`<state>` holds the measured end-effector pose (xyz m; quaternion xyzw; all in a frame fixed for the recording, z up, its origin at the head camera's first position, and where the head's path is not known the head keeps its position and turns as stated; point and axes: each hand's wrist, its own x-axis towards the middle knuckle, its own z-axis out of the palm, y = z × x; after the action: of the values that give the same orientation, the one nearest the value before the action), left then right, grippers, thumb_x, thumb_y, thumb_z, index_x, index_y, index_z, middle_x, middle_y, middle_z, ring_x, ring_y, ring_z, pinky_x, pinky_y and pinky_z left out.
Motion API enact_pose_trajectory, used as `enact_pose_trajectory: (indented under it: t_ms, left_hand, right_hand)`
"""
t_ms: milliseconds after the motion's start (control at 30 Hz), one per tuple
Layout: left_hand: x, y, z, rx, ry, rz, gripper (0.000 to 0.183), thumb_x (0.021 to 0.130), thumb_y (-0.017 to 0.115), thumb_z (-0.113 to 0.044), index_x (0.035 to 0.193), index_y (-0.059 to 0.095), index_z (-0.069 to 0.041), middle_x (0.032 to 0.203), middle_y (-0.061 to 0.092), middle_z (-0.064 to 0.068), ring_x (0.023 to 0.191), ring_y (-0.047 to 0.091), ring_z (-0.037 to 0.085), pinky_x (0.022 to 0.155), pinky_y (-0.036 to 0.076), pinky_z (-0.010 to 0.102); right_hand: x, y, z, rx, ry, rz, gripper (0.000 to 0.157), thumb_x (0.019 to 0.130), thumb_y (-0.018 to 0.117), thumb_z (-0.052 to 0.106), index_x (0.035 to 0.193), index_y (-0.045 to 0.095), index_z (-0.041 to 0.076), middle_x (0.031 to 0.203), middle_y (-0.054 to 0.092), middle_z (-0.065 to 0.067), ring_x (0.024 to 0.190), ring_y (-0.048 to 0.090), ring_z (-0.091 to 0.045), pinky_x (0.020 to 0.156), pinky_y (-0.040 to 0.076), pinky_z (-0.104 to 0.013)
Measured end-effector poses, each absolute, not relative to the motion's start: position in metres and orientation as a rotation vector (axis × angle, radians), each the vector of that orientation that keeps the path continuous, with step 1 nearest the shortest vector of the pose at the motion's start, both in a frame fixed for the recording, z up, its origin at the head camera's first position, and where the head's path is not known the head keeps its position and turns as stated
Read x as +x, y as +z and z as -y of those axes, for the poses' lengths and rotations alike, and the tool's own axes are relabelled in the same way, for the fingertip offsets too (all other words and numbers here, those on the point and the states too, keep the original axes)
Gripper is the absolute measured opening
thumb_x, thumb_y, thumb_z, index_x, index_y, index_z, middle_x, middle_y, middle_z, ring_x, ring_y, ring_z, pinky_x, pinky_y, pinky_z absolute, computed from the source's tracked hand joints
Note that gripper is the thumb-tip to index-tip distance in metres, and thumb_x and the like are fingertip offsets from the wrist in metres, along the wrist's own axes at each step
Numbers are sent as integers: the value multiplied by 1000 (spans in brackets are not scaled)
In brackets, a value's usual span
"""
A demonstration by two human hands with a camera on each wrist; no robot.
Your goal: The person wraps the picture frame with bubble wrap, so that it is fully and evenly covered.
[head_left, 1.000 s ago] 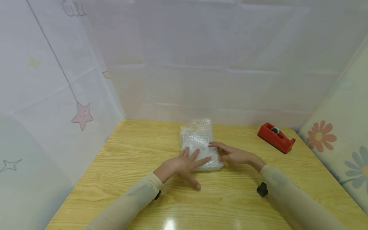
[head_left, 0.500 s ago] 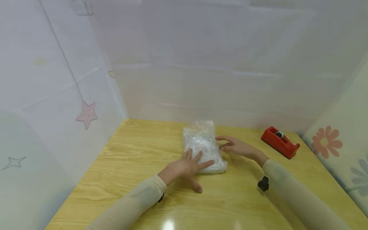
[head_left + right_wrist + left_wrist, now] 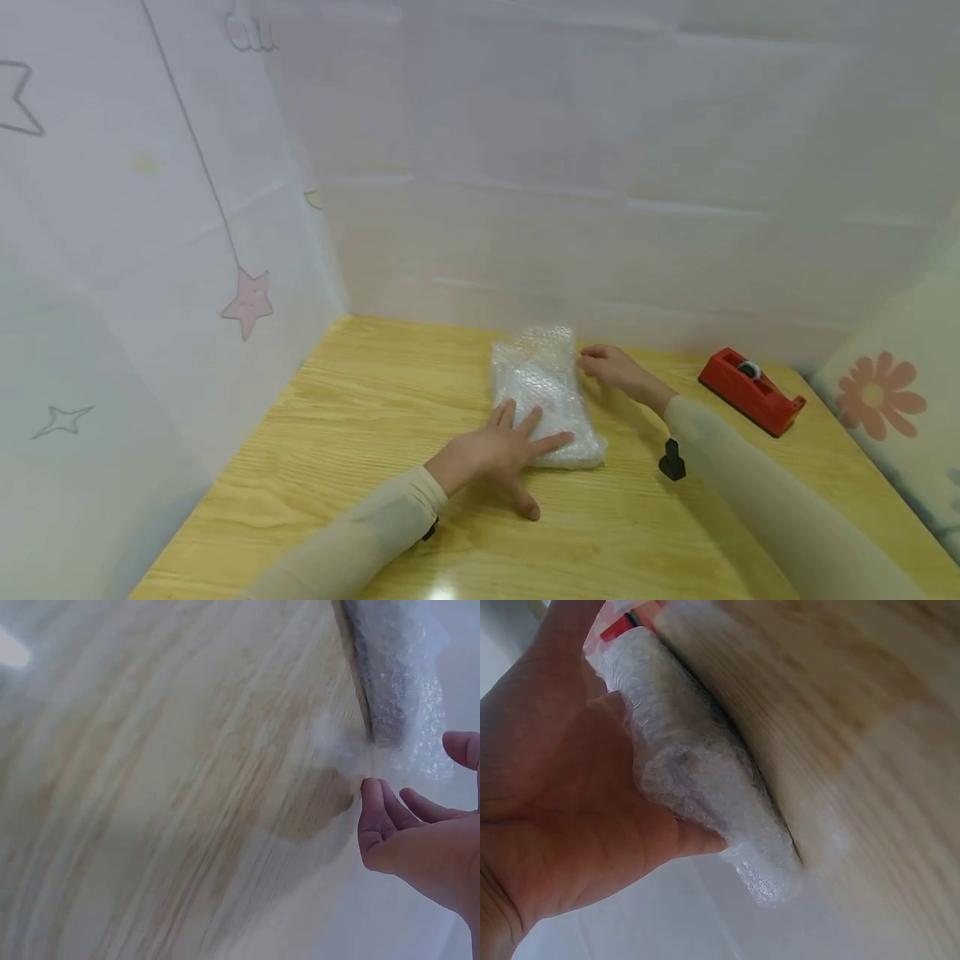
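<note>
Seemingly to steady the packet (image 3: 542,383) on the bench (image 3: 360,467), the left hand (image 3: 497,454) spreads on its near end, gripping nothing, while the right hand (image 3: 618,369) bends its fingers by its far right corner, any pinch unclear

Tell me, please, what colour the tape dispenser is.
Red; the tape dispenser shows best in the head view.

Your right hand (image 3: 618,371) has moved up beside the bubble-wrapped package (image 3: 536,377) — nearer its far end — fingers now closer together.
</note>
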<state>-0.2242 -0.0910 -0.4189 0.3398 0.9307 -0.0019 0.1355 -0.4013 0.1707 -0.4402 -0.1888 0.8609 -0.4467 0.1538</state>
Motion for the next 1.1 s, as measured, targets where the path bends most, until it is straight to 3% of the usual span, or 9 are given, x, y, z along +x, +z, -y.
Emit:
enact_pose_trajectory:
  t_ms: [267,367,500,600,733,933,1100]
  left_hand:
    - [-227,-421,95,1017,90,-2659,118,75,75,-73,164,5,-43,167,3,22,144,0,60,117,5,62]
    - [-227,-419,96,1025,112,-2641,119,74,75,-74,164,3,-43,167,2,22,144,-1,60,117,4,62]
    - [-227,-416,96,1034,103,-2635,118,75,74,-75,163,3,-44,167,2,22,145,-1,59,117,3,62]
    - [-229,-416,97,1039,89,-2641,118,75,74,-75,163,2,-44,167,3,22,145,-1,59,117,4,62]
    - [-229,-416,97,1028,85,-2647,119,74,75,-76,163,2,-45,168,2,20,145,-1,59,117,3,62]
    - [-229,-416,96,1018,69,-2644,119,74,75,-75,163,1,-45,168,0,19,146,-2,57,117,3,62]
    - [-228,-417,95,1021,57,-2640,119,74,75,-75,163,1,-45,168,1,19,146,-1,57,118,4,61]
  right_hand:
    - [-425,-450,-148,-286,-1547,-2241,84,99,68,29,156,21,-11,160,27,-28,141,37,-41,112,35,-51]
    - [-430,-452,-141,-244,-1604,-2212,76,95,74,27,150,37,-9,156,33,-24,137,38,-37,111,34,-49]
    - [-433,-454,-133,-292,-1547,-2272,85,88,82,40,150,41,-3,155,35,-19,140,32,-37,114,27,-54]
    - [-434,-453,-124,-355,-1433,-2335,117,81,84,52,162,15,4,165,22,-16,150,18,-39,117,19,-58]
    - [-430,-448,-112,-419,-1288,-2439,132,78,83,59,164,-5,11,166,18,-13,150,18,-39,116,20,-60]
    - [-426,-443,-98,-501,-1169,-2545,130,77,88,53,163,1,7,159,30,-22,141,35,-43,111,32,-59]
    - [-422,-445,-97,-495,-1231,-2600,113,77,92,37,158,19,4,143,44,-26,128,48,-44,104,41,-57]
